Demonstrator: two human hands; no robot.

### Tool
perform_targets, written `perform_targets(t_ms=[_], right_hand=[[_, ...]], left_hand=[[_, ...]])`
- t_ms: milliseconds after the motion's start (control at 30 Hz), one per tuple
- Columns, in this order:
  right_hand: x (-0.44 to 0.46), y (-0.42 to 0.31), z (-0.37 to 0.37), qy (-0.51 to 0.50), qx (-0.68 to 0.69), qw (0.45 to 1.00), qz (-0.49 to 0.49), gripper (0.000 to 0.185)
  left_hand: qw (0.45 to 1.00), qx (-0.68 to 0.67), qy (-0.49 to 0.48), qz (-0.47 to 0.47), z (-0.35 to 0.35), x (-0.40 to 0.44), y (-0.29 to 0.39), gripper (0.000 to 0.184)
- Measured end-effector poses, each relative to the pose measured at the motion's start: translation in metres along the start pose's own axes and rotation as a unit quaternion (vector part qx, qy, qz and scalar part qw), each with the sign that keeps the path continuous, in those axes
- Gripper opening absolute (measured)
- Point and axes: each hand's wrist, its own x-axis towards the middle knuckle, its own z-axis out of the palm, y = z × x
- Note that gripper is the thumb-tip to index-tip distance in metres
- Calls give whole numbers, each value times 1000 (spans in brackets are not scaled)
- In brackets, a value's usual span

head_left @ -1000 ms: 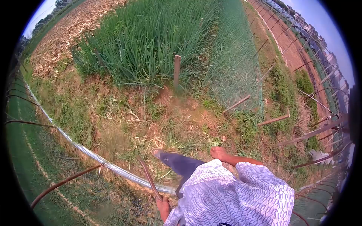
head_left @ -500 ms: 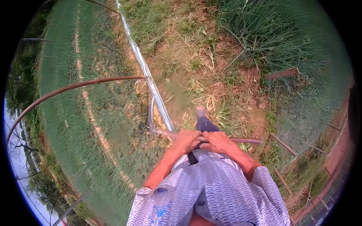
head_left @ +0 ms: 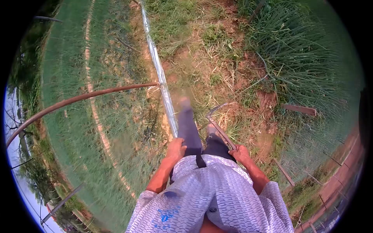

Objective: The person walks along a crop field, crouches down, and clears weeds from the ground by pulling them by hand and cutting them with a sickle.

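Right fingers (head_left: 234,151) on sickle (head_left: 222,133), grass (head_left: 234,133) around

Head-mounted view, facing steeply downward.

Sickle (head_left: 222,133), hand tool with slender curved blade (head_left: 213,111) and long, straight brown handle | blade dull grey, bare | held by the handle's lower end in the right hand (head_left: 241,153) | handle slanting up and leftward in view, beside the right leg (head_left: 216,144) | blade uppermost, hooking rightward, seen against straw-strewn ground (head_left: 229,87)
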Motion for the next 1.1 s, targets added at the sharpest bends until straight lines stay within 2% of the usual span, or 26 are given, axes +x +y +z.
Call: perform_targets(t_ms=[33,100,167,200,300,367,433,500,533,567,633,667,700,767,800,833,867,900,933,967,1000,1033,1100], right_hand=[[18,4,3,2,-1,1000,-4,28],[47,-5,5,19,38,997,71,28],[60,-45,-3,49,20,995,79,31],[70,-58,-3,55,3,993,108,33],[85,-86,-3,65,-39,986,151,39],[100,-130,-7,97,53,979,170,42],[110,-180,-22,100,18,980,171,38],[111,-241,-44,107,163,956,219,30],[111,-268,-49,106,292,931,189,20],[124,-271,-53,117,297,931,179,20],[146,-265,-59,117,218,961,121,17],[142,-287,-72,109,194,968,113,19],[146,-298,-81,122,200,966,112,19],[146,-312,-95,91,222,970,51,21],[145,-332,-107,76,197,975,72,18],[137,-364,-120,74,207,974,54,14],[147,-361,-122,59,200,976,62,13],[162,-355,-121,38,192,978,71,12],[175,-351,-122,42,202,975,77,12],[188,-348,-121,17,230,972,36,11],[204,-351,-129,-7,255,967,-11,10],[221,-362,-145,-8,255,967,-16,10],[230,-398,-169,-31,280,958,57,11]], left_hand=[[999,-14,-11,-44,-7,5,-9,37],[999,-26,-6,-43,-13,23,-29,33],[993,9,-88,-74,-32,56,-32,24],[997,-17,17,-79,-31,68,-41,20],[996,-65,-10,-63,-89,112,-47,20],[991,-95,-32,-87,-116,144,-58,20],[988,-52,-125,-77,-127,166,-79,21],[979,-52,-162,-109,-156,170,-72,22],[972,-50,-185,-135,-172,185,-67,22],[971,-29,-202,-122,-170,197,-78,25],[976,-44,-202,-65,-183,209,-84,26],[968,-95,-224,-62,-193,215,-86,25],[957,-126,-248,-86,-191,223,-94,26],[925,-179,-315,-113,-196,236,-107,28],[905,-204,-355,-117,-209,246,-100,29],[912,-182,-356,-98,-235,252,-82,28],[915,-204,-346,-32,-236,259,-88,25],[915,-193,-355,-23,-236,276,-92,25],[884,-248,-370,-145,-256,279,-73,24],[836,-300,-372,-271,-284,278,-46,23],[847,-267,-365,-278,-316,288,-12,23],[850,-266,-361,-277,-333,298,5,23],[782,-413,-371,-284,-360,305,25,20]])
